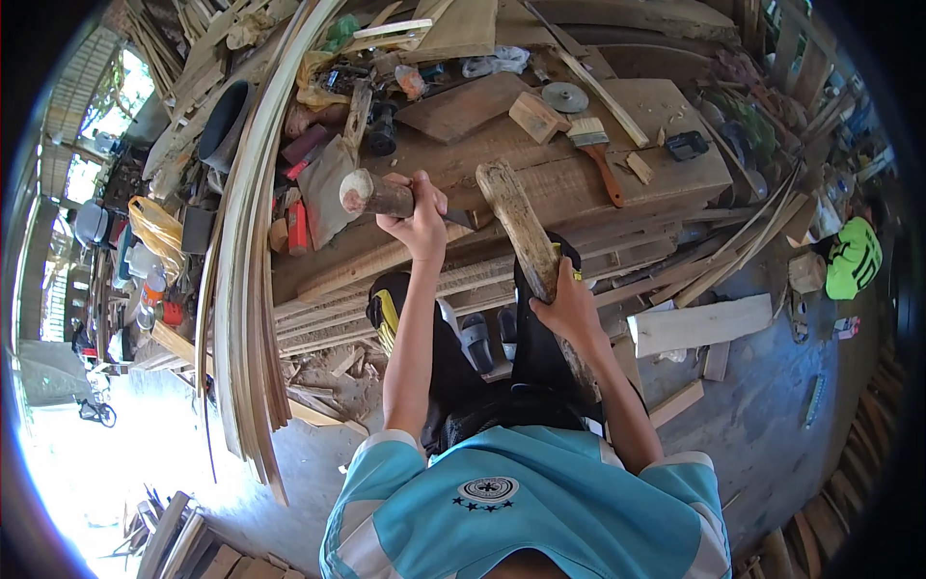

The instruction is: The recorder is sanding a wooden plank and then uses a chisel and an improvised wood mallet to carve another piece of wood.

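Observation:
My left hand (421, 220) is closed round a chisel (378, 196) with a thick wooden handle. The worn, pale butt of the handle points left, and the dark blade comes out on the right of my fingers. In my right hand (567, 307), fingers wrapped round it, is a long rough wooden stick (516, 217). Its upper end leans toward the wooden workbench (666, 116), just right of the chisel's blade. I cannot tell whether stick and blade touch. Both hands are above my knees, at the bench's near edge.
On the bench lie a paintbrush (600, 159), a wooden block (538, 118), a metal disc (564, 97) and a flat board (463, 108). Long wooden strips (253, 241) rise on the left. A pale plank (709, 325) is at the right. A person in a bright green shirt (855, 259) is far right.

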